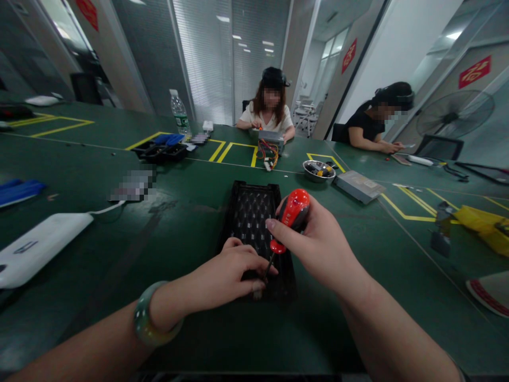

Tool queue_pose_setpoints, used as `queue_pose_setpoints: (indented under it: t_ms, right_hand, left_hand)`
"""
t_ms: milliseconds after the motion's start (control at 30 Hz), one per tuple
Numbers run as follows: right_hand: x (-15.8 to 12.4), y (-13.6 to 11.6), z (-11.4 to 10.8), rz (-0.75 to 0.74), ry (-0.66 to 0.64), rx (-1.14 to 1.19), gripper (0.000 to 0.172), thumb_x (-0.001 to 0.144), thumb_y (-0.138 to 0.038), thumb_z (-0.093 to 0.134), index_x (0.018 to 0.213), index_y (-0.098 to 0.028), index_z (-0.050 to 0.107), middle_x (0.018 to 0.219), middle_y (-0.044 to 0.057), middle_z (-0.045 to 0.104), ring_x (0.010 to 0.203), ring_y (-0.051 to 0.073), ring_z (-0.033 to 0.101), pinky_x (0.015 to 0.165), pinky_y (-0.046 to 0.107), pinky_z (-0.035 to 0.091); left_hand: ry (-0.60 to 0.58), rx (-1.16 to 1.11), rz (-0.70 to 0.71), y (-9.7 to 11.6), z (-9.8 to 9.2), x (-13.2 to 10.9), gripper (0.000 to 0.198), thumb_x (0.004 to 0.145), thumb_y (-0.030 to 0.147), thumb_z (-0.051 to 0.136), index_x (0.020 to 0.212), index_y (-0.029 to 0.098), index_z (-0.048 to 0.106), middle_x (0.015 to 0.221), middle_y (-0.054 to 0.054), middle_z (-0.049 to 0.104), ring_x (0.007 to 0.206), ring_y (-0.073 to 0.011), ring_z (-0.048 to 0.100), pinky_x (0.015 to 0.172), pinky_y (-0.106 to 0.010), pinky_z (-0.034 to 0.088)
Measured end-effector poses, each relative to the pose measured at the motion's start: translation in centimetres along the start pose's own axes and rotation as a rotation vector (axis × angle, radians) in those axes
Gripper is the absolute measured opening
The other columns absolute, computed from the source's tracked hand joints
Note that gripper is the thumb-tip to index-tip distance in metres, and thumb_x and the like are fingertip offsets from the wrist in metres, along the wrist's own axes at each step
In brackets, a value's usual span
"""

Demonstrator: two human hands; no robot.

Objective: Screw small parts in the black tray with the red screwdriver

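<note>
In the head view, my right hand (pixel 322 244) is wrapped round the red and black handle of a screwdriver (pixel 295 209), its shaft slanting down and left. Beneath lies a black rectangular tray-like piece (pixel 254 212) with a raised rim and a patterned inside with small pale marks. My left hand (pixel 242 265) rests over the near part of this piece. Its thumb and forefinger close in a pinch around the screwdriver's tip; whatever sits between them is too small and dark to make out. The tip itself is mostly hidden by these fingers.
A metal bowl of small parts (pixel 319 171) and a flat grey metal box (pixel 360 185) lie beyond on the right. Left are a white power bank (pixel 45 246) with a cable and a black parts tray (pixel 161 148). Two people sit across the green table (pixel 178 228).
</note>
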State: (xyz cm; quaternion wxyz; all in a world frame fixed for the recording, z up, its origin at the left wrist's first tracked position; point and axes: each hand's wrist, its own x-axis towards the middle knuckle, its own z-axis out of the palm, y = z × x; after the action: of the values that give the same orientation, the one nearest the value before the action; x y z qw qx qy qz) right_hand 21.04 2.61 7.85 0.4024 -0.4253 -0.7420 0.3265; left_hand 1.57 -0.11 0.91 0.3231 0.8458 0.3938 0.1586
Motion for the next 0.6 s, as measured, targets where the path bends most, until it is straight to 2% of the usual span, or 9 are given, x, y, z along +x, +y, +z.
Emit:
queue_pose_setpoints:
  t_ms: [400,600]
  right_hand:
    - [-0.03,-0.32,-0.06,0.013,-0.008,-0.034,0.015,0.086,-0.029,0.071,0.092,-0.024,0.058,0.079,-0.004,0.064,0.071,0.016,0.062,0.065,0.032,0.048]
    - [-0.05,-0.51,-0.01,0.019,-0.019,-0.063,0.014,0.086,-0.029,0.071,0.092,-0.024,0.060,0.079,-0.004,0.066,0.069,0.016,0.061,0.065,0.032,0.049]
  left_hand:
    - [-0.008,0.012,0.019,0.00,-0.02,0.01,0.026,0.089,0.016,0.071,0.110,0.031,0.070,0.107,0.008,0.075,0.107,-0.0166,0.062,0.102,-0.037,0.019]
    - [-0.021,0.007,0.009,0.16,-0.22,0.09,0.020,0.090,0.020,0.071,0.106,0.031,0.071,0.105,0.009,0.075,0.108,-0.0171,0.062,0.102,-0.037,0.018]
